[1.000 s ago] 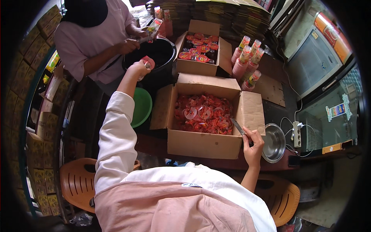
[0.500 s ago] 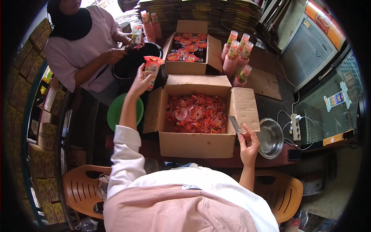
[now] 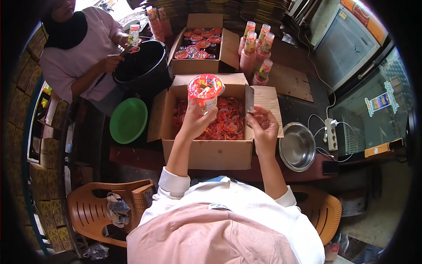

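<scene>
My left hand (image 3: 195,121) is closed around a plastic cup (image 3: 205,88) with a printed red lid. The cup is raised over a cardboard box (image 3: 207,155), its lid side turned toward me. Inside the box lies a heap of torn red lids and clear scraps (image 3: 228,127). My right hand (image 3: 265,127) grips a flat metal blade (image 3: 249,100), which points up beside the box's right side. Blade and cup are apart. The handle end is hidden in my fingers.
A co-worker at the left holds another cup (image 3: 133,37) over a black bucket (image 3: 151,77). Behind my box, a second box (image 3: 195,66) contains lidded cups. Stacked cups (image 3: 248,57) stand right of it. A green basin (image 3: 128,123) and a steel bowl (image 3: 296,147) flank the boxes.
My left hand has brought the cup from the far left to above the box, turning its lid toward me. My right hand and blade have risen and moved inward.
</scene>
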`<state>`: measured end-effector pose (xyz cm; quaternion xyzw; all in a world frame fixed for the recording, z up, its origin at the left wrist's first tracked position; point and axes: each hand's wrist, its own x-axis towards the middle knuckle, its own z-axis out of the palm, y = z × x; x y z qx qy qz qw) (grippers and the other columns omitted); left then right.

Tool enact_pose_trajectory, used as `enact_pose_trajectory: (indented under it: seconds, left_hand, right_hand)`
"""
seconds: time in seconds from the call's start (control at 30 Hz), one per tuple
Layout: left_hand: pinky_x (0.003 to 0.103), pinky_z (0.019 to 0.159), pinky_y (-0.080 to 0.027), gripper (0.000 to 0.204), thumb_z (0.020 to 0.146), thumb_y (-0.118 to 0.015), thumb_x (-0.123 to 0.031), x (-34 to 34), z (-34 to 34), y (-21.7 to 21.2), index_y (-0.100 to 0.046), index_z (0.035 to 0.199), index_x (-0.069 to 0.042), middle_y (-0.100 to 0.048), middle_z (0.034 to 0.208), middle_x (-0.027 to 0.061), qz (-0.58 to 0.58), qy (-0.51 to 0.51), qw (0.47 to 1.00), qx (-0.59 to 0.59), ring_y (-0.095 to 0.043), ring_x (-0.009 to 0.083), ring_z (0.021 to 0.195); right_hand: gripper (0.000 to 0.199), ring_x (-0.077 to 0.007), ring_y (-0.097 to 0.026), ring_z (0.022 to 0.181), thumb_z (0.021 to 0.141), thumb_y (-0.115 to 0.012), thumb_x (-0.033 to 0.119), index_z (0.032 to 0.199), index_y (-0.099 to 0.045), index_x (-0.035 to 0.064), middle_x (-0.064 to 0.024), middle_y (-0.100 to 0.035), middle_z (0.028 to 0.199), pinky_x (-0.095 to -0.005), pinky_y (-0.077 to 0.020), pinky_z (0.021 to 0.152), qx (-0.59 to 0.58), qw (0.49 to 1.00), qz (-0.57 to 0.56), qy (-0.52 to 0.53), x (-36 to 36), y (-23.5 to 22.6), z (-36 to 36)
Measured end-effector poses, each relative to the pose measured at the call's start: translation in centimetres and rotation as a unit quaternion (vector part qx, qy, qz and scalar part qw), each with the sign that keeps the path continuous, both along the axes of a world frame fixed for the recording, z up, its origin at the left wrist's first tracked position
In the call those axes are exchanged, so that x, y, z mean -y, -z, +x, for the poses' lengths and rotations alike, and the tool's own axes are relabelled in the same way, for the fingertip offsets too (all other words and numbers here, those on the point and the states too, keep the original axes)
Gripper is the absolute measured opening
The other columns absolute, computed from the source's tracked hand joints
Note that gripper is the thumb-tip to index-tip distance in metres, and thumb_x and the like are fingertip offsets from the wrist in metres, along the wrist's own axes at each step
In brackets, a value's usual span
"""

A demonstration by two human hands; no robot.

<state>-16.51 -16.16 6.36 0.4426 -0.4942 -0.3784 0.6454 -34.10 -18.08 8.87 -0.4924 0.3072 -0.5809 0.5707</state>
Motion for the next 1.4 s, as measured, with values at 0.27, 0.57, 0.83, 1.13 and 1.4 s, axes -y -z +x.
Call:
enact_pose_trajectory:
  seconds: [0.27,0.57,0.83,1.13,1.4]
  left_hand:
    - [0.036,0.083,-0.039,0.032,0.078,-0.060,-0.013,-1.9,-2.7,0.1,-0.049,0.104,0.001,-0.053,0.102,0.0152,0.029,-0.120,0.973,0.196,-0.051,0.0253,0.096]
    - [0.036,0.090,-0.034,0.031,0.081,-0.056,-0.012,-2.7,-1.6,-0.3,-0.050,0.109,-0.001,-0.050,0.109,0.0134,-0.078,-0.138,0.961,0.225,-0.049,0.0262,0.101]
    - [0.032,0.082,-0.041,0.024,0.078,-0.057,-0.006,-2.0,-2.0,-0.5,-0.056,0.101,0.000,-0.056,0.103,0.0099,-0.064,-0.064,0.991,0.096,-0.053,0.0197,0.095]
    - [0.031,0.078,-0.043,0.019,0.079,-0.062,-0.011,-0.1,-2.1,-1.1,-0.060,0.095,-0.002,-0.061,0.094,0.0087,-0.088,-0.120,0.960,0.239,-0.057,0.0189,0.088]
    - [0.032,0.077,-0.045,0.019,0.078,-0.062,-0.009,0.5,-2.2,-0.8,-0.060,0.095,-0.002,-0.061,0.093,0.0091,-0.065,-0.133,0.954,0.261,-0.058,0.0199,0.087]
  right_hand:
    - [0.009,-0.0071,-0.053,0.058,0.074,-0.062,0.000,0.081,-0.056,0.0033,-0.0045,-0.057,0.073,-0.0187,-0.0394,0.047,-0.154,0.943,-0.272,0.115,0.3,-1.9,2.2]
    - [0.011,-0.0081,-0.052,0.054,0.072,-0.064,0.000,0.080,-0.058,0.0054,-0.0047,-0.058,0.073,-0.0199,-0.0389,0.045,-0.152,0.934,-0.292,0.141,1.5,-1.9,2.8]
    - [0.012,-0.0103,-0.053,0.057,0.071,-0.064,-0.002,0.080,-0.058,0.0027,-0.0068,-0.059,0.073,-0.0212,-0.0416,0.051,-0.177,0.921,-0.328,0.115,1.7,-1.5,3.4]
    - [0.014,-0.0114,-0.054,0.052,0.070,-0.065,-0.003,0.081,-0.059,0.0032,-0.0068,-0.058,0.067,-0.0216,-0.0420,0.047,-0.224,0.874,-0.387,0.191,2.7,-0.9,3.5]
    - [0.022,-0.0178,-0.057,0.058,0.065,-0.065,-0.005,0.084,-0.059,0.0046,-0.0062,-0.058,0.067,-0.0264,-0.0446,0.049,-0.243,0.875,-0.372,0.194,3.4,-0.7,3.6]
